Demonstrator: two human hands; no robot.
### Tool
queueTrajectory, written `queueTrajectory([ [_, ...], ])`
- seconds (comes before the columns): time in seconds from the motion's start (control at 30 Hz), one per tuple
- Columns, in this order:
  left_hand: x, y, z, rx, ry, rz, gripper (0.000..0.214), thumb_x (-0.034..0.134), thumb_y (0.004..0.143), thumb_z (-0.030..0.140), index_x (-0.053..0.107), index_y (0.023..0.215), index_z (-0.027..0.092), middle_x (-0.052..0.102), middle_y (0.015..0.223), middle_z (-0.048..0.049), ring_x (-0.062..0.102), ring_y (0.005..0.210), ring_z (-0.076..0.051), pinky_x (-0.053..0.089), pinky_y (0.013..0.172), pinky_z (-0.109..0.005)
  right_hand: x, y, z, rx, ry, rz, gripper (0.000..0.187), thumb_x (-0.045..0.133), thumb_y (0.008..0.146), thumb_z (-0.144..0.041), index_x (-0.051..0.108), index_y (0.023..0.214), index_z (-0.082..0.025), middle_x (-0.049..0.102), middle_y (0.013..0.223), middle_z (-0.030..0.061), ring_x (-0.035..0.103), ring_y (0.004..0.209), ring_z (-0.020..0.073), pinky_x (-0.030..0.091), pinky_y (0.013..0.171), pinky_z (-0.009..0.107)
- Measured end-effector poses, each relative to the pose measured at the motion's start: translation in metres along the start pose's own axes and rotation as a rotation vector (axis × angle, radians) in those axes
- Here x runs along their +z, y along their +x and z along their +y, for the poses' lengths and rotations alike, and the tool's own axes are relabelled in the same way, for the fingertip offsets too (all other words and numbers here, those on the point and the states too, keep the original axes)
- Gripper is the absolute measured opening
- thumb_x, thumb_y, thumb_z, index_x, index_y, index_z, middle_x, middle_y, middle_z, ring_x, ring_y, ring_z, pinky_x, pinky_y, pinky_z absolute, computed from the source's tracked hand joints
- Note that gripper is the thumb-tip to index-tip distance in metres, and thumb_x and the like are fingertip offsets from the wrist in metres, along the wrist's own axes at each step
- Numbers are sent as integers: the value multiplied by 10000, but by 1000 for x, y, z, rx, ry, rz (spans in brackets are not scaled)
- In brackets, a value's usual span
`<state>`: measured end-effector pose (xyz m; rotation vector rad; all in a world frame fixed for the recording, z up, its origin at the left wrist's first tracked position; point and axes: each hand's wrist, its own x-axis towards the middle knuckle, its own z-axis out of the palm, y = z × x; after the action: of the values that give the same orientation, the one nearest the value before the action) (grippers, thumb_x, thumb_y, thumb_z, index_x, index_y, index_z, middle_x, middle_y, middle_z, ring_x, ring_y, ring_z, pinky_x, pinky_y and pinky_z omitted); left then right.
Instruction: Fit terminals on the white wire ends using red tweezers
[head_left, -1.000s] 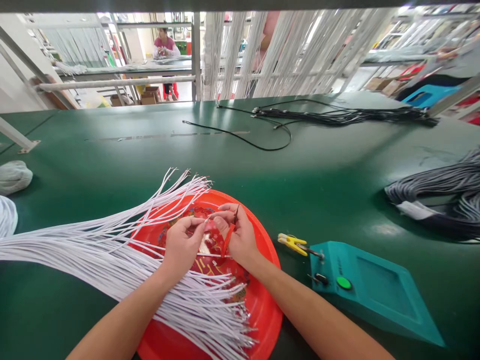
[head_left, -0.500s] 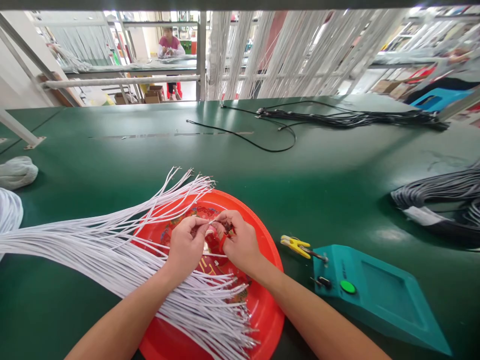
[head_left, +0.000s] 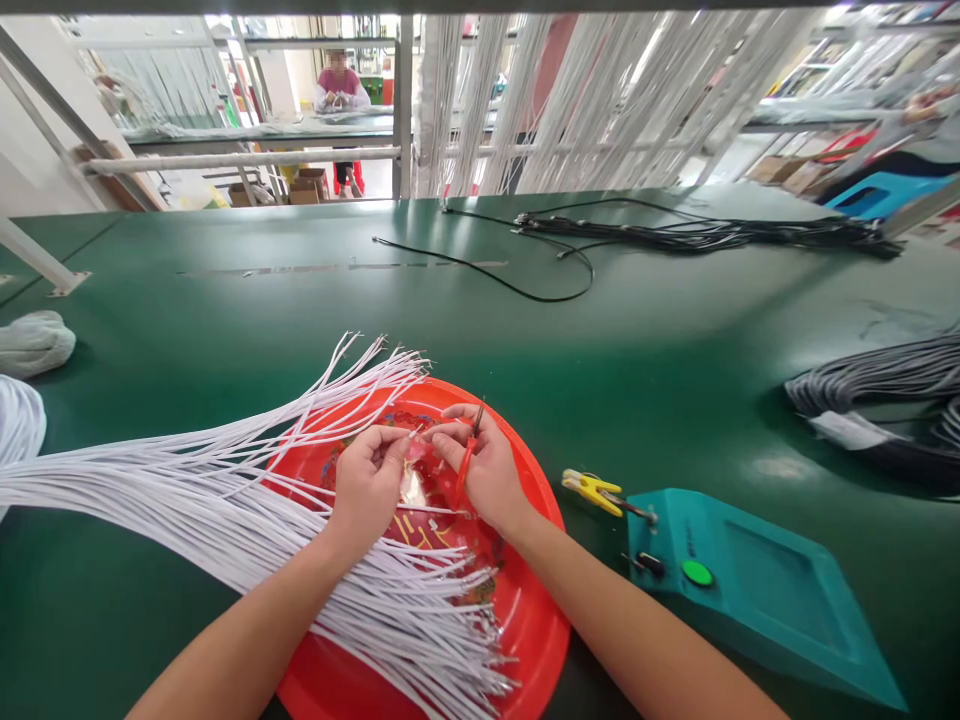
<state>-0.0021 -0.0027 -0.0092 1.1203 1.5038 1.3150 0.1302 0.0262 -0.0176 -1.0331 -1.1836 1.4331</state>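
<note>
Over a red round basin (head_left: 536,600), my left hand (head_left: 371,480) pinches a white cable (head_left: 415,434) near its end. Just to the right, my right hand (head_left: 484,470) is wrapped around small red-handled scissors (head_left: 466,462), their dark tips pointing up and away. Its thumb and forefinger come close to the cable end; whether they touch it I cannot tell. A large bundle of white cables (head_left: 247,500) runs in from the left and fans out across the basin, many ends stripped or tipped with metal. The basin's bottom carries a printed pattern, partly covered by cables and hands.
Right of the basin sits a teal device (head_left: 757,590) with a green button and a yellow clip (head_left: 591,490). Coiled grey cables (head_left: 892,390) lie at the far right, black cables (head_left: 697,236) at the back. White cables (head_left: 495,110) hang behind. A person (head_left: 341,88) sits beyond.
My right hand has drawn slightly away from my left fingertips and turned, so the scissors now show with tips upward. My left hand stays nearly in place, still pinching the cable.
</note>
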Motion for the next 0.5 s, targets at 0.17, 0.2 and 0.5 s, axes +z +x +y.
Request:
queueTrajectory([
  [0.17,1,-1,1,1,32,-52,147,596,715,291,625,746,150,627,662,-10,555,591,-118,441,559,-220,1,-4,3,-178,-172,11,191,599,762,-249,472,900,-213,619,780,-7,595,738,136,464,711,278],
  [0.2,2,-1,0,-6,39,-67,143,593,715,286,623,741,148,626,658,-11,554,586,-118,438,551,-219,0,-4,5,-210,-249,25,163,587,767,-233,484,892,-214,616,781,-8,591,724,134,463,695,274],
  [0.5,2,-1,5,-97,-76,-55,167,597,706,298,592,756,138,544,548,38,465,468,-70,379,459,-183,-3,-3,10,-227,-585,-20,241,511,789,-209,472,1027,-210,609,777,-1,582,701,149,461,659,285],
])
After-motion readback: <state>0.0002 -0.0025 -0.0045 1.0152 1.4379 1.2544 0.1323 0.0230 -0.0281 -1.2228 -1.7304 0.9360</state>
